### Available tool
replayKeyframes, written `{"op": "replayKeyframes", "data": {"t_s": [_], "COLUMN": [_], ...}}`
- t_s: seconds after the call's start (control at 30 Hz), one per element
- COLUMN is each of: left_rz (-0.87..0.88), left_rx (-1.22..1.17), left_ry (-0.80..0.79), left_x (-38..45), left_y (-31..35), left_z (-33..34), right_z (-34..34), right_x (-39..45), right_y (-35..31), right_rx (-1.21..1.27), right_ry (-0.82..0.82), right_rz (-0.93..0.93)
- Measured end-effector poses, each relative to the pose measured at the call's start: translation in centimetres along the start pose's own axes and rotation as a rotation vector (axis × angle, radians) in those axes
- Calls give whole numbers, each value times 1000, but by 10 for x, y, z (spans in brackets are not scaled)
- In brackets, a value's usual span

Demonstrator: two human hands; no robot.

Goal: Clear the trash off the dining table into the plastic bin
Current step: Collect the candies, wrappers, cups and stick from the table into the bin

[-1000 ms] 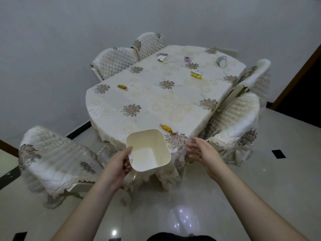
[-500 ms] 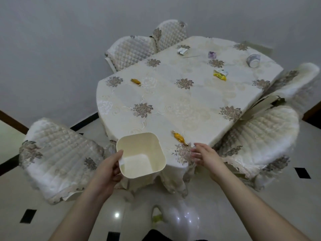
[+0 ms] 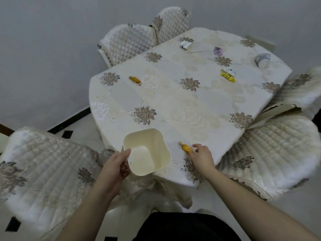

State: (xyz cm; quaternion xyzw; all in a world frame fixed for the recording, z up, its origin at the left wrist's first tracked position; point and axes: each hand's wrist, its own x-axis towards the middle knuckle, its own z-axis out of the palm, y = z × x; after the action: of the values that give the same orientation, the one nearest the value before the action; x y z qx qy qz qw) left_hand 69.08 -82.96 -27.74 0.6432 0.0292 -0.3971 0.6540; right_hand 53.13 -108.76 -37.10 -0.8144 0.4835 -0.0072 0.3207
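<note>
My left hand (image 3: 116,165) grips the near-left rim of an empty cream plastic bin (image 3: 161,150), held over the near edge of the dining table (image 3: 173,101). My right hand (image 3: 202,154) is on the table just right of the bin, and its fingertips pinch the near end of an orange candy wrapper (image 3: 185,148). More trash lies further off: a second orange wrapper (image 3: 135,79), a yellow packet (image 3: 227,76), a purple wrapper (image 3: 218,50), a white packet (image 3: 185,44), a thin stick (image 3: 195,52) and a tipped paper cup (image 3: 262,59).
Quilted covered chairs surround the table: one at the near left (image 3: 43,167), one at the near right (image 3: 278,153), one at the far right (image 3: 305,87) and two at the far side (image 3: 130,40). A glossy tiled floor lies below.
I have stepped closer to the table. My right hand moved from the table's edge onto the near orange wrapper. The bin came forward over the tabletop.
</note>
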Motion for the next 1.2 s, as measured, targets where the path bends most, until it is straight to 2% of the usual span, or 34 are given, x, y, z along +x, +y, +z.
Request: {"op": "replayKeyframes", "data": {"t_s": [0.23,0.3,0.4,0.53,0.63,0.73,0.83,0.9,0.97,1.1,1.2], "left_rz": [38,56,73,79,86,82,74,71,68,70,69], "left_rx": [18,-1,-39,-82,-64,-49,-50,-43,-40,-87,-111], "left_ry": [96,153,232,274,279,285,276,259,238,214,227], "left_x": [24,26,28,34,40,44,46,46,45,45,44], "left_y": [-1,-4,-9,-8,-5,-5,-5,-4,-2,4,6], "left_z": [11,18,31,48,56,62,68,71,71,64,53], "right_z": [3,-1,-11,-40,-72,-97,-103,-98,-91,-88,-93], "right_x": [30,38,51,63,60,48,33,22,14,7,9], "right_y": [5,4,3,-13,-38,-70,-100,-114,-123,-126,-122], "right_rx": [-260,-241,-39,470,633,512,153,-14,-22,172,117], "right_ry": [-155,-196,-249,-250,-230,-256,-275,-268,-277,-273,-195], "right_rz": [-224,-251,-163,104,-4,-255,-522,-594,-595,-607,-681]}}
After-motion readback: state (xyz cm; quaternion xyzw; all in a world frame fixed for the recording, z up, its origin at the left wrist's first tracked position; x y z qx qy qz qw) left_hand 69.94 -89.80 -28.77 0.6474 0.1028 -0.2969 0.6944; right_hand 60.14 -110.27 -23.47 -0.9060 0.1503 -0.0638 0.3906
